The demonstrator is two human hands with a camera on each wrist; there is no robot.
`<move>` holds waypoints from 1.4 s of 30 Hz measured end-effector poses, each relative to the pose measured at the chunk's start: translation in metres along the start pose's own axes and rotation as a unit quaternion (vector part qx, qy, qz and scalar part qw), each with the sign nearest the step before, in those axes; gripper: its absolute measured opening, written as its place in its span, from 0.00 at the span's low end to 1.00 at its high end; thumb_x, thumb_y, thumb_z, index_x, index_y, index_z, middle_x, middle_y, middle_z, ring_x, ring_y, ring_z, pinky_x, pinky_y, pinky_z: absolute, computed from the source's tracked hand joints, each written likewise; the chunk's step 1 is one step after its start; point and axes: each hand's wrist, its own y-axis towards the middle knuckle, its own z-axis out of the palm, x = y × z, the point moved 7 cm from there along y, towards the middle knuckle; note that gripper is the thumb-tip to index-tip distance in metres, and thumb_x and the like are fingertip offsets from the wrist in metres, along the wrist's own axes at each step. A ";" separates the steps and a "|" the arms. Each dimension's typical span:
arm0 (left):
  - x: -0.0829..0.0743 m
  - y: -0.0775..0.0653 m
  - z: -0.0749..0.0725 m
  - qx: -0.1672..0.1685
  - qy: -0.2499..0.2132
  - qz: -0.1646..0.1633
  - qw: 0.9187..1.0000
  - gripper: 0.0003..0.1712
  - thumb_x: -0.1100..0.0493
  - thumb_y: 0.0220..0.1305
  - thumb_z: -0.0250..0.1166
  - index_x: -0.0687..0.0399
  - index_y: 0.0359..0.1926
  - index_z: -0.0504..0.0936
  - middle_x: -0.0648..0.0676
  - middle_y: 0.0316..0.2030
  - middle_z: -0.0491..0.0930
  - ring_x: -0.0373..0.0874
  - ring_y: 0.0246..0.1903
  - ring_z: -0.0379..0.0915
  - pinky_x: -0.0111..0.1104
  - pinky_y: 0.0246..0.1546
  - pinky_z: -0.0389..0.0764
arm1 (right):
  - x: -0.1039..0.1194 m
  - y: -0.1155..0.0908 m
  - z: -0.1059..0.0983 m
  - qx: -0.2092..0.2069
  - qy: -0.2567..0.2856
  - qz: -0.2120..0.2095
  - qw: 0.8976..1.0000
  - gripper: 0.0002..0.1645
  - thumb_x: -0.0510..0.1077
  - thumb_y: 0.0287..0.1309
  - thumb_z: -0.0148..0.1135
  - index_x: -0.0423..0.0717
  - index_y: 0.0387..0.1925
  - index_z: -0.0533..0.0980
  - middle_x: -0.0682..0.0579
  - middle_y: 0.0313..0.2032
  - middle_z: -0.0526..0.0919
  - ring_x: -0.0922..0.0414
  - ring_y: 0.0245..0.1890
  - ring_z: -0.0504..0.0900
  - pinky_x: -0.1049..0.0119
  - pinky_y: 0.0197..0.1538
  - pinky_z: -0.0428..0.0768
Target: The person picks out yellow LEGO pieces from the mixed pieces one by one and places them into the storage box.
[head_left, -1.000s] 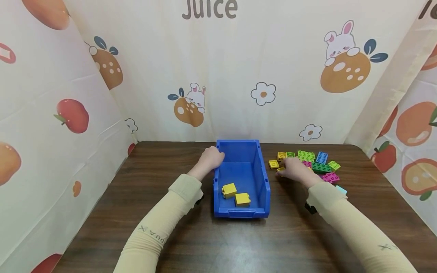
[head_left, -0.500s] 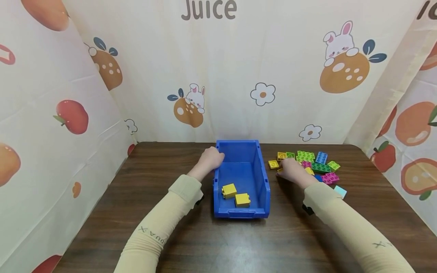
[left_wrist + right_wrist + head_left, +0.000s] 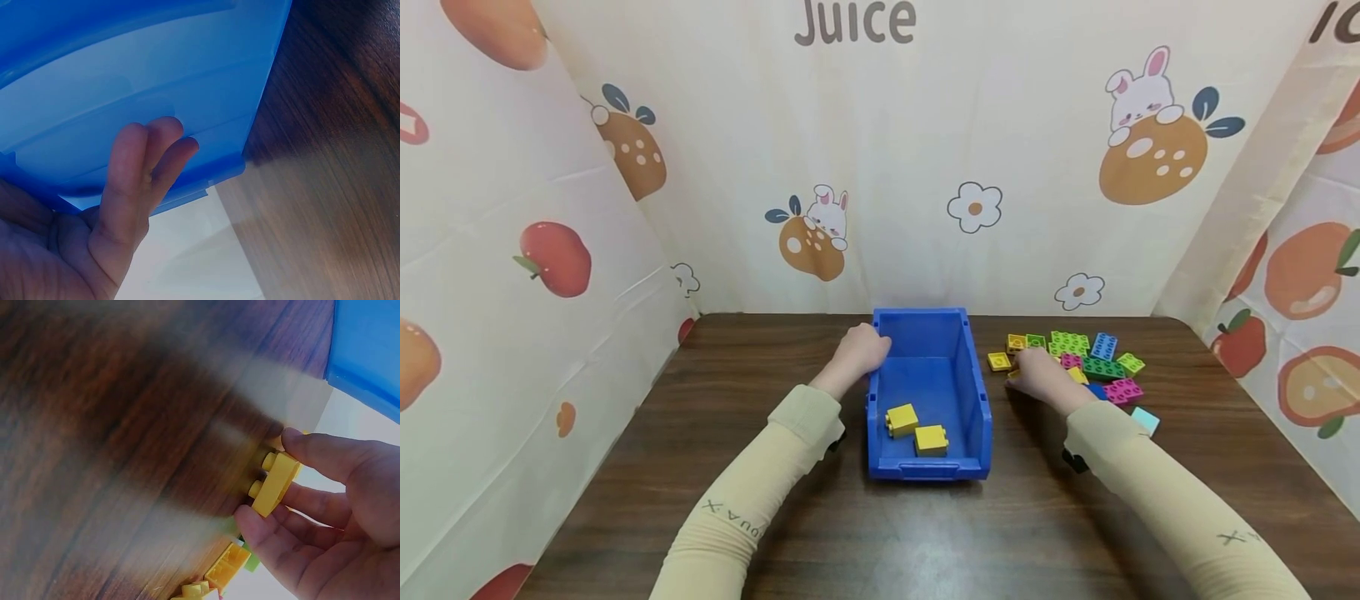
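Bin (image 3: 928, 379) gripped by left hand (image 3: 859, 350) holds two yellow blocks (image 3: 931, 441).

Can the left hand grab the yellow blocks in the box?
Probably yes: the left hand may have to let go of the side of the blue box, but nothing covers the two yellow blocks inside.

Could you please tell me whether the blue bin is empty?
No, two yellow bricks lie inside the bin.
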 end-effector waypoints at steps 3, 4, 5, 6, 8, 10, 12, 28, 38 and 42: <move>0.001 -0.001 0.000 -0.002 -0.001 0.000 1.000 0.24 0.54 0.69 0.48 0.56 0.15 0.67 0.50 0.08 0.61 0.43 0.07 0.68 0.29 0.11 0.74 | 0.001 -0.001 -0.001 0.004 -0.002 -0.004 1.000 0.15 0.40 0.55 0.65 0.32 0.39 0.79 0.38 0.35 0.83 0.53 0.27 0.77 0.54 0.41 0.82; 0.001 -0.001 0.000 -0.002 -0.001 0.000 1.000 0.24 0.54 0.69 0.48 0.56 0.15 0.68 0.50 0.08 0.61 0.43 0.07 0.68 0.29 0.12 0.74 | 0.002 -0.002 -0.002 0.005 -0.001 -0.005 1.000 0.15 0.41 0.55 0.65 0.32 0.39 0.79 0.38 0.36 0.83 0.53 0.27 0.78 0.54 0.41 0.82; 0.001 -0.001 0.000 -0.002 -0.001 0.000 1.000 0.24 0.54 0.69 0.48 0.56 0.15 0.68 0.50 0.08 0.61 0.43 0.07 0.68 0.29 0.12 0.75 | 0.002 -0.002 -0.002 0.006 0.000 -0.004 1.000 0.15 0.41 0.55 0.65 0.32 0.39 0.79 0.38 0.36 0.83 0.53 0.27 0.78 0.54 0.41 0.82; 0.001 -0.001 0.000 -0.002 -0.002 0.001 1.000 0.24 0.54 0.69 0.48 0.56 0.15 0.68 0.50 0.08 0.61 0.43 0.07 0.69 0.29 0.12 0.75 | 0.002 -0.003 -0.003 0.007 0.000 -0.006 1.000 0.15 0.41 0.55 0.65 0.32 0.39 0.79 0.38 0.36 0.83 0.53 0.27 0.78 0.55 0.40 0.82; 0.001 -0.002 0.000 -0.001 -0.002 0.003 1.000 0.23 0.55 0.69 0.48 0.56 0.15 0.68 0.50 0.08 0.62 0.43 0.08 0.69 0.29 0.12 0.74 | 0.002 -0.004 -0.005 0.006 0.001 -0.006 1.000 0.14 0.42 0.55 0.66 0.33 0.39 0.80 0.39 0.36 0.83 0.53 0.28 0.78 0.55 0.40 0.82; 0.001 -0.002 0.000 0.000 -0.002 0.003 1.000 0.24 0.55 0.69 0.48 0.57 0.15 0.68 0.50 0.08 0.62 0.43 0.08 0.69 0.29 0.11 0.74 | 0.003 -0.005 -0.008 0.004 0.002 -0.009 1.000 0.14 0.42 0.54 0.66 0.34 0.38 0.81 0.39 0.35 0.83 0.53 0.28 0.79 0.56 0.39 0.82; 0.001 -0.002 0.000 0.001 -0.002 0.003 1.000 0.24 0.55 0.69 0.48 0.57 0.15 0.68 0.50 0.08 0.62 0.43 0.08 0.70 0.29 0.11 0.74 | 0.004 -0.006 -0.011 0.002 0.001 -0.014 1.000 0.13 0.42 0.54 0.65 0.34 0.37 0.81 0.39 0.35 0.84 0.53 0.28 0.79 0.57 0.39 0.82; 0.000 -0.003 -0.001 -0.001 -0.003 0.000 1.000 0.24 0.55 0.69 0.47 0.57 0.15 0.68 0.50 0.08 0.62 0.44 0.08 0.71 0.32 0.14 0.77 | 0.012 -0.019 -0.039 -0.012 0.000 -0.011 1.000 0.17 0.41 0.54 0.64 0.30 0.40 0.79 0.34 0.40 0.82 0.47 0.33 0.82 0.52 0.41 0.82; 0.001 -0.002 0.000 0.001 -0.005 -0.002 1.000 0.24 0.55 0.69 0.47 0.57 0.15 0.68 0.50 0.08 0.62 0.44 0.08 0.71 0.29 0.11 0.74 | 0.027 -0.024 -0.059 -0.028 -0.023 -0.033 0.999 0.22 0.43 0.54 0.64 0.29 0.45 0.77 0.30 0.47 0.78 0.37 0.48 0.79 0.47 0.48 0.78; 0.000 -0.002 -0.001 -0.001 -0.005 0.002 1.000 0.24 0.55 0.69 0.47 0.57 0.15 0.68 0.50 0.08 0.62 0.50 0.14 0.78 0.30 0.11 0.75 | 0.032 -0.028 -0.065 -0.032 -0.016 -0.037 0.999 0.22 0.42 0.55 0.64 0.29 0.47 0.77 0.30 0.47 0.79 0.37 0.47 0.80 0.47 0.48 0.79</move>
